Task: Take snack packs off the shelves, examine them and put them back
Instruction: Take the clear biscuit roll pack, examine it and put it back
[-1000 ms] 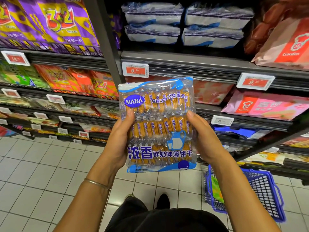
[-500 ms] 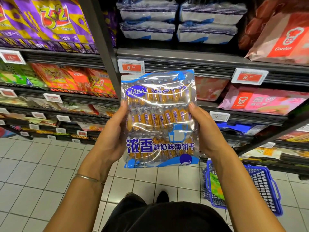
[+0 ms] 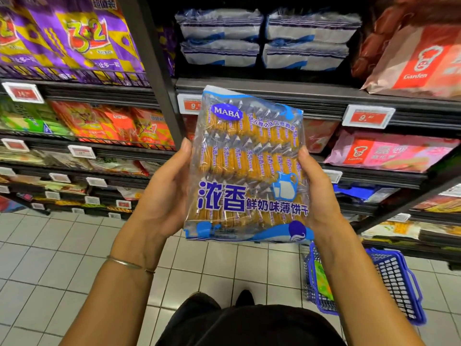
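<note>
We stand before the dark shelving (image 3: 274,89), whose tiers carry purple bags (image 3: 74,38) at upper left, pink Garden packs (image 3: 389,151) at right, and a double stack of blue-and-white packs (image 3: 264,38) directly above the item in hand. Below lies the tiled floor (image 3: 50,258), on which a blue wire basket (image 3: 399,283) sits just beside our right leg. The task's object, the MABA biscuit pack (image 3: 249,166), is off the shelf and held upright in the air in front of the middle tier, its printed face turned toward us. The left hand (image 3: 164,196) grips its left edge and the right hand (image 3: 316,196) grips its right edge, each with the thumb on the front film and the remaining fingers hidden behind the pack. A thin bracelet (image 3: 124,263) circles the left wrist, and a red price tag (image 3: 368,117) marks the shelf rail to the pack's right. We judge the step in hand to be the examination. The next move calls either for turning the pack to read its back or for lifting it to its slot, probably the stack above, since the colours match, and laying it flat without crushing the biscuits.
</note>
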